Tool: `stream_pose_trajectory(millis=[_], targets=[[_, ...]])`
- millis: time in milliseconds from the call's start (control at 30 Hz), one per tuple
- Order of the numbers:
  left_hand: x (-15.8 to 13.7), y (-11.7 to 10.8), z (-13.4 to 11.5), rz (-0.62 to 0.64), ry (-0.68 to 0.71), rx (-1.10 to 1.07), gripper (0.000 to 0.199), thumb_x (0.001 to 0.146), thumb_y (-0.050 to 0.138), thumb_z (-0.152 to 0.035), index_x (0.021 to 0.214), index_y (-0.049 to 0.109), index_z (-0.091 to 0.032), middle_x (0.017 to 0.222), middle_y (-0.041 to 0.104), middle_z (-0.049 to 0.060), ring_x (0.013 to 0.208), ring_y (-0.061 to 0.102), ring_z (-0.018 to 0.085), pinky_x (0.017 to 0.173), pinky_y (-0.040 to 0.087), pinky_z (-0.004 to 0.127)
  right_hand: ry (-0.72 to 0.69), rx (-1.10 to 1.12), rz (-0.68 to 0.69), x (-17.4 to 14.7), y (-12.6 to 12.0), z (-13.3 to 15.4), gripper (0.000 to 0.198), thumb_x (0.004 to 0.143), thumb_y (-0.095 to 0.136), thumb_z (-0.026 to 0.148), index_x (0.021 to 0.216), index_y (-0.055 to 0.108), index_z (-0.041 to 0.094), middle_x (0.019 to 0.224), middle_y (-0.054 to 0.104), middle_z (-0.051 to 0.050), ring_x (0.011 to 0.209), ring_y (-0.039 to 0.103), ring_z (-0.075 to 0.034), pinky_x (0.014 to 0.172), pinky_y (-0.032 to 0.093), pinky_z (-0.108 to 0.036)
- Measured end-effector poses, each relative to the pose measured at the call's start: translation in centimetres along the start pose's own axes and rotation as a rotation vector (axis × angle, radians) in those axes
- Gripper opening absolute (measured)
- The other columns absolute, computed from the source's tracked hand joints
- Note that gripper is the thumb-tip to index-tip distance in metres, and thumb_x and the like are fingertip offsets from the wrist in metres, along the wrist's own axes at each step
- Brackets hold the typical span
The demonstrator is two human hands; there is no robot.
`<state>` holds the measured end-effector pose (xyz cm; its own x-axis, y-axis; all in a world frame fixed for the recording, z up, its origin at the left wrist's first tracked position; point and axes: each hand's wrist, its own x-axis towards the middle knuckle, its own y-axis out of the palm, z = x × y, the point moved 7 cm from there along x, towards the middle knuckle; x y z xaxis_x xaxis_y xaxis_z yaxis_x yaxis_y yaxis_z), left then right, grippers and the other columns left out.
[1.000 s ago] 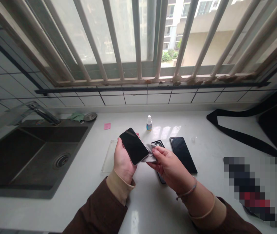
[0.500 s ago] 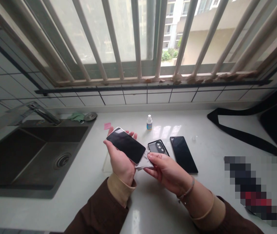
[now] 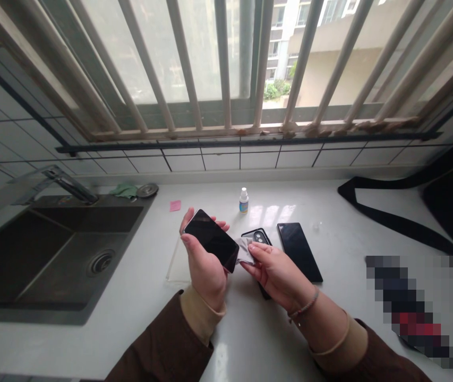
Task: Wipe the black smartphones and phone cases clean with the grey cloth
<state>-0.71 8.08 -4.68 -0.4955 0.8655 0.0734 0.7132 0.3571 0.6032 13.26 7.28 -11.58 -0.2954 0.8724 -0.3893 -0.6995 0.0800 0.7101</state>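
Note:
My left hand is closed around a smartphone, its dark screen tilted up toward me. A small grey cloth is pinched between the thumb and fingers of my right hand, at the phone's lower right edge. Partly hidden behind that hand, a black phone case with round camera openings lies on the counter. To its right rests a second, black phone. A small white dropper bottle with a blue and yellow label stands upright beyond my hands.
On the left is a dark sink with a chrome faucet. A pink paper slip, a clear flat sheet and a small clear cap lie on the white counter. A black strap and a blurred-out object are at right.
My left hand has shifted slightly right and turned the phone a little. My right hand and the cloth have moved slightly right and up, covering more of the phone case.

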Motion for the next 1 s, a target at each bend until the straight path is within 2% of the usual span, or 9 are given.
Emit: stream_pose_trajectory(millis=[233, 467, 667, 767, 900, 1000], targets=[[0.4, -0.5, -1.0, -0.055, 0.133, 0.051, 0.049, 0.106, 0.041, -0.063, 0.14, 0.063, -0.034, 0.116, 0.068, 0.005, 0.098, 0.072, 0.018, 0.092, 0.057, 0.028, 0.189, -0.095, 0.123, -1.3, 1.6, -1.3, 0.025, 0.091, 0.083, 0.028, 0.105, 0.078, 0.008, 0.103, 0.078, -0.011, 0.085, 0.076, -0.013, 0.078, 0.065, -0.019], [0.0, -0.4, -0.7, -0.031, 0.156, 0.095, 0.049, 0.107, 0.039, -0.061, 0.142, 0.061, -0.033, 0.116, 0.068, 0.006, 0.099, 0.071, 0.017, 0.093, 0.055, 0.026, 0.133, -0.118, 0.098, -1.1, 1.1, -0.6, 0.025, 0.087, 0.087, 0.03, 0.098, 0.078, 0.01, 0.095, 0.076, -0.007, 0.08, 0.073, -0.011, 0.078, 0.064, -0.019], [0.4, -0.7, 0.8, 0.004, 0.047, 0.07, 0.047, 0.102, 0.048, -0.065, 0.139, 0.054, -0.035, 0.112, 0.067, 0.004, 0.1, 0.074, 0.02, 0.096, 0.059, 0.035, -0.078, -0.111, -0.052, -0.3, 0.0, 0.8, 0.029, 0.079, 0.092, 0.037, 0.094, 0.078, 0.016, 0.094, 0.076, -0.005, 0.088, 0.072, -0.015, 0.087, 0.064, -0.027], [1.4, -1.6, 2.0, -0.072, -0.064, 0.069, 0.042, 0.102, 0.048, -0.066, 0.13, 0.051, -0.034, 0.106, 0.067, 0.003, 0.093, 0.077, 0.02, 0.089, 0.063, 0.039, -0.2, -0.154, -0.107, -0.4, -0.1, 1.8, 0.033, 0.079, 0.091, 0.043, 0.096, 0.079, 0.018, 0.1, 0.077, -0.004, 0.095, 0.071, -0.016, 0.091, 0.063, -0.028], [1.9, -2.1, 3.8, -0.156, -0.279, -0.078, 0.042, 0.103, 0.046, -0.067, 0.119, 0.049, -0.028, 0.089, 0.067, 0.001, 0.079, 0.077, 0.021, 0.081, 0.064, 0.042, -0.327, -0.209, -0.112, -0.8, -0.1, 2.8, 0.033, 0.085, 0.085, 0.047, 0.104, 0.079, 0.02, 0.109, 0.077, -0.004, 0.105, 0.071, -0.02, 0.096, 0.062, -0.033], [1.7, -1.7, 4.7, -0.167, -0.409, -0.171, 0.04, 0.104, 0.046, -0.065, 0.111, 0.05, -0.025, 0.083, 0.068, 0.001, 0.075, 0.078, 0.022, 0.079, 0.064, 0.042, -0.434, -0.37, -0.108, -1.5, -0.1, 3.5, 0.031, 0.096, 0.074, 0.048, 0.113, 0.079, 0.022, 0.115, 0.078, -0.006, 0.11, 0.073, -0.024, 0.101, 0.063, -0.041]])
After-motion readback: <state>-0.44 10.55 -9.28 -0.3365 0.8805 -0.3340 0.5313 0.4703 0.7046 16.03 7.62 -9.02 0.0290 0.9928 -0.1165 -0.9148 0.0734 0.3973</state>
